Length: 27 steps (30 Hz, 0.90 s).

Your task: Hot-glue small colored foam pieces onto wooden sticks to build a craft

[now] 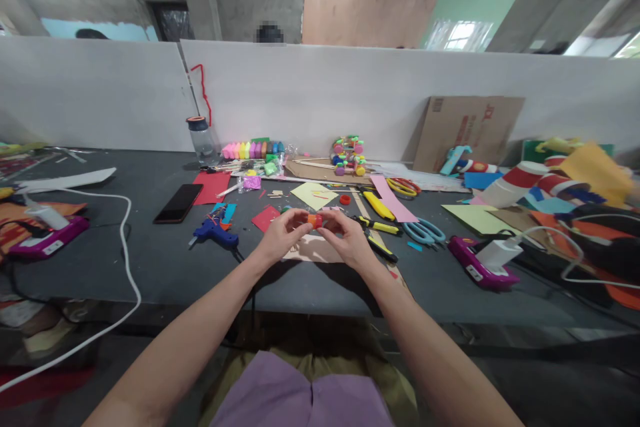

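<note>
A small orange-red piece (315,221) is pinched between the fingertips of my left hand (283,233) and my right hand (347,235), just above the table. Its exact kind is too small to make out. Below my hands lies a piece of tan card (315,251). Beyond them are a pale yellow paper (315,195) and a red ring-shaped piece (345,199). Red paper (265,218) lies near my left hand, with a blue glue gun (215,233) farther left. Yellow-and-black pliers (383,247) and a yellow utility knife (379,205) sit right of my right hand.
A black phone (180,203) and a water bottle (202,140) stand left. Colourful clay blocks (253,149) and a small wheel-like model (349,155) sit at the back. Blue-handled scissors (424,232) and purple power strips (483,265) lie right. A white partition (310,90) closes the far edge.
</note>
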{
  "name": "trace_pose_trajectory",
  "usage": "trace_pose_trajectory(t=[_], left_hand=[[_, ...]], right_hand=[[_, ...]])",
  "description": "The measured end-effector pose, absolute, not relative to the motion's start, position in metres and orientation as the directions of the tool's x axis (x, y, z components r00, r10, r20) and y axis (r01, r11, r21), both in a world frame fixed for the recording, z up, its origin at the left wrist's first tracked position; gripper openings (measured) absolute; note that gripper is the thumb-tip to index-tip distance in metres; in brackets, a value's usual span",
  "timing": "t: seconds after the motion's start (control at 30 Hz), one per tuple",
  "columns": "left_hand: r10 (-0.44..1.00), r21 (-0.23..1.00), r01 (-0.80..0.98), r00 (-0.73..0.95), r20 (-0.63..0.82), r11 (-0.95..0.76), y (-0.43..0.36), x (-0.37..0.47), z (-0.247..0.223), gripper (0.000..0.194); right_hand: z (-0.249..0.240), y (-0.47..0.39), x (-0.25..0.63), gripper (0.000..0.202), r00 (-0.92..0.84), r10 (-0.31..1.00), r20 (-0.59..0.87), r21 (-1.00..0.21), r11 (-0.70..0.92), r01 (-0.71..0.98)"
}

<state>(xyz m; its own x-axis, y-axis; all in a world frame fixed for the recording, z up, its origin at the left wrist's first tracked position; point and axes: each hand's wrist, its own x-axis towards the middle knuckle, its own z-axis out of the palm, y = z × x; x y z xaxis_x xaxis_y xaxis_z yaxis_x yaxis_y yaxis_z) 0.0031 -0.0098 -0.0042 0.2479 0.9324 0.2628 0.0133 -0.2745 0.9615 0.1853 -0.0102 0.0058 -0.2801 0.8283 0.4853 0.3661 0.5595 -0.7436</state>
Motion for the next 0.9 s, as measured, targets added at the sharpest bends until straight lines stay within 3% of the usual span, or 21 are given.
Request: trace_pose_trajectory(t=[0.47, 0.9], left_hand=[[0.908, 0.943, -0.028, 0.259, 0.328, -0.332, -0.0093, 0.0038, -0.0061, 0.035], [0.936, 0.962, -0.007, 0.226, 0.269, -0.274, -0.0068, 0.0043, -0.0095, 0.035]], right_hand=[[0.0063, -0.0104, 0.1838, 0.024, -0.318, 0.849, 0.422, -0.780, 0.519, 0.349], [-0.0012, -0.0084, 0.1852, 0.029, -0.390, 0.795, 0.465, -0.690, 0.601, 0.404]])
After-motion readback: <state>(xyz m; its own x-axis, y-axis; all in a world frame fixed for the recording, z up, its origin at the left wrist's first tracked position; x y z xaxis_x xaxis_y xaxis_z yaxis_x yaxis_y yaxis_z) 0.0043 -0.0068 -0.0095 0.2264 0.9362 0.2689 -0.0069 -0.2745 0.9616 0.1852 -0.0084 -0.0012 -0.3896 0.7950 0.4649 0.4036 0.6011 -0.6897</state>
